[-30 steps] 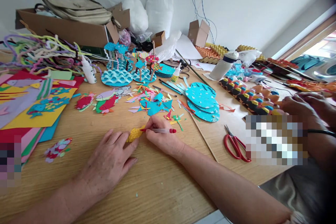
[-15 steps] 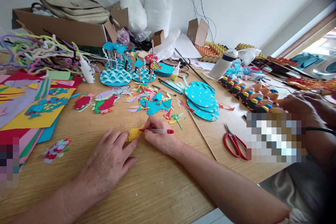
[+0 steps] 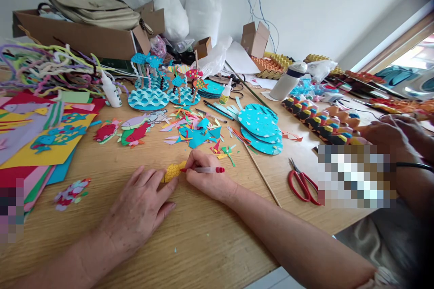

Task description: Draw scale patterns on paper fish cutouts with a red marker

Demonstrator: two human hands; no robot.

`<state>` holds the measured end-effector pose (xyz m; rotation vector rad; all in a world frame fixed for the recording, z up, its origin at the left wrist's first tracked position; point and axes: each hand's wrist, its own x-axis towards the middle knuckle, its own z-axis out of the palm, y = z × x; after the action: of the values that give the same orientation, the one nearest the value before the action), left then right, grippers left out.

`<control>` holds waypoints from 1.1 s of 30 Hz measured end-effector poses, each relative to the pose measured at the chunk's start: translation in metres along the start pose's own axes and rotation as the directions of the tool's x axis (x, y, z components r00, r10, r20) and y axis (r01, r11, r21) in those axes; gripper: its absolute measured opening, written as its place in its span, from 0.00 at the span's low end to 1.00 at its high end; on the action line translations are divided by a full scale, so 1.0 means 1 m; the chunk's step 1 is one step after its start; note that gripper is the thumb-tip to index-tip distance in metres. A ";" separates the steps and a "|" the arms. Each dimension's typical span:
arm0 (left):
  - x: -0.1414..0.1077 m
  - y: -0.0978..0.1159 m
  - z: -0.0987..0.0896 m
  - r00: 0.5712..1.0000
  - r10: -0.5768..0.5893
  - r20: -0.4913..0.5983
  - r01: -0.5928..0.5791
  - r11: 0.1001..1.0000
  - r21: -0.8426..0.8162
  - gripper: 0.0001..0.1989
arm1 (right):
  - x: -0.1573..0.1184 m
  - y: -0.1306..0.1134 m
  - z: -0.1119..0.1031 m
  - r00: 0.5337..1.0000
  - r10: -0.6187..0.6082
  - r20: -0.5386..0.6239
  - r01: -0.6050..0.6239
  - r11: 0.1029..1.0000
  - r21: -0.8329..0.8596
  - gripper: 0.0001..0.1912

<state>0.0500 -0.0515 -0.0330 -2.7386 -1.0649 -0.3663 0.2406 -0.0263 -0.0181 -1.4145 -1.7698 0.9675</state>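
In the head view my right hand (image 3: 208,176) is closed round a red pen (image 3: 203,170) with a pale barrel and a red end. Its tip points left, at the edge of a small yellow paper piece (image 3: 173,171) marked with dark scale-like lines. My left hand (image 3: 145,198) lies flat on the table, its fingers spread and their tips against that paper, pressing it down. The thumb rests apart from it on the wood. My fingers cover both ends of the yellow piece. Cut paper fish (image 3: 135,131) and blue paper scraps (image 3: 200,133) lie beyond my hands.
Red-handled scissors (image 3: 301,185) and a thin wooden stick (image 3: 262,171) lie to the right. Blue paper discs (image 3: 261,126), glue bottles (image 3: 111,90) and coloured paper sheets (image 3: 68,149) surround the work. Another person's hands (image 3: 393,133) are at the right, by folded paper pieces (image 3: 325,128).
The view has shifted very slightly. My right hand and the pen stay almost in the same place at the yellow paper, and my left hand still lies on it.
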 end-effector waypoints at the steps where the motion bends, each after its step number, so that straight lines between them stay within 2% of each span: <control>1: 0.000 0.000 0.000 1.000 -0.002 -0.001 0.002 1.000 0.002 0.18 | 0.000 0.000 0.000 1.000 0.000 0.004 0.000 1.000 0.007 0.05; 7: -0.002 0.000 0.002 1.000 -0.011 0.011 0.011 1.000 0.000 0.18 | 0.000 0.000 0.000 1.000 0.017 0.010 -0.018 1.000 0.012 0.05; 12: -0.002 -0.001 0.002 0.999 -0.019 0.028 0.019 1.000 0.001 0.17 | 0.001 0.000 -0.002 0.999 0.007 -0.040 -0.005 0.999 0.043 0.06; 19: -0.002 -0.001 0.002 1.000 -0.019 0.014 0.019 1.000 -0.009 0.17 | 0.003 -0.001 -0.002 0.999 0.038 -0.028 -0.038 0.999 0.027 0.06; 33: -0.001 0.000 0.002 1.000 -0.013 0.009 0.013 1.000 -0.001 0.17 | 0.003 0.003 0.000 1.000 0.013 -0.020 -0.013 1.000 -0.010 0.05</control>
<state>0.0491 -0.0518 -0.0351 -2.7378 -1.0858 -0.3563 0.2412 -0.0233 -0.0209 -1.4385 -1.7551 0.9493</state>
